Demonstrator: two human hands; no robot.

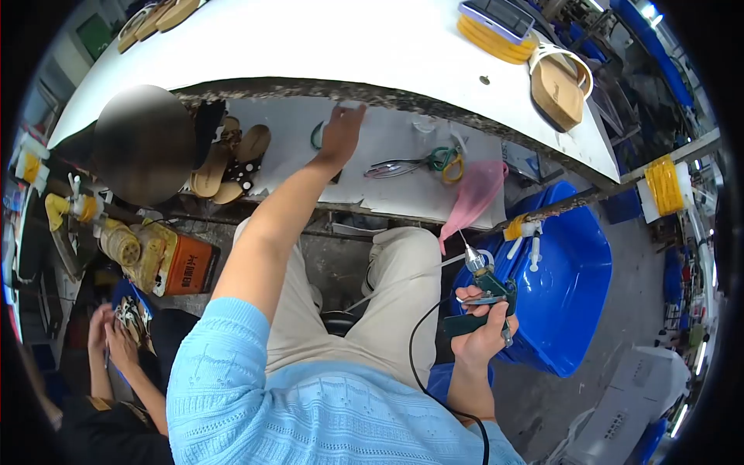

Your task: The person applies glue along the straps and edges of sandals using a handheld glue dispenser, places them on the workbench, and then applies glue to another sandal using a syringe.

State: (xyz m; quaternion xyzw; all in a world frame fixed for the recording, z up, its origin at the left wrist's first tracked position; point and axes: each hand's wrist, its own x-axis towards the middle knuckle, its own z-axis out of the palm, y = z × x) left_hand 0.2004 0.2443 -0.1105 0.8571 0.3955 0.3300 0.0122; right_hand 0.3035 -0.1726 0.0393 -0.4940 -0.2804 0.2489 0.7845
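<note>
My left hand (339, 139) reaches onto the white lower shelf, its fingers curled near the tabletop's rough front edge. A small whitish patch shows at the fingertips; I cannot make out what it is. Beside this hand lies a green ring-shaped item (316, 136), partly hidden. Over by the blue tubs, my right hand (482, 329) is closed around a green pistol-shaped tool (488, 285) with a silver tapered nose, a thin tip pointing up and a black cord. Scissors (449, 163) with green and yellow handles and a metal hand tool (394, 167) lie on the shelf.
A pink bag (477, 192) hangs at the shelf's right end, above stacked blue tubs (570, 287). Sandals (213, 167) sit at left. The white tabletop (333, 46) bears a phone (500, 17) and a sandal (558, 93). An orange can (186, 267) and another person's hands (116, 341) are left.
</note>
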